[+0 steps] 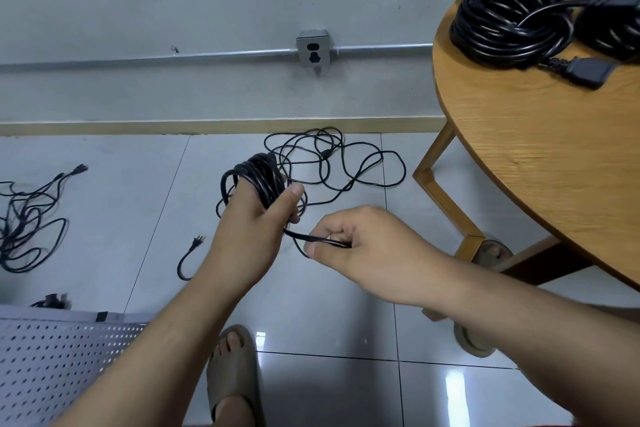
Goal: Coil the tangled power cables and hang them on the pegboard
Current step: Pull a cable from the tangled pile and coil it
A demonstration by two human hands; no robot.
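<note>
My left hand (252,225) is closed around a black coil of power cable (258,173), its loops wrapped over the palm and fingers. My right hand (367,239) pinches the cable's free strand (320,239) just to the right of the coil. The uncoiled part of the same cable (332,163) lies in loose loops on the tiled floor beyond my hands. Its plug end (197,242) rests on the floor to the left of my left wrist. The white perforated pegboard (52,364) sits at the lower left.
A round wooden table (540,163) fills the right side and carries several coiled black cables (519,10). Another tangled cable (27,218) lies on the floor at far left. A wall outlet (313,51) with metal conduit is ahead. My sandalled feet (235,371) stand below.
</note>
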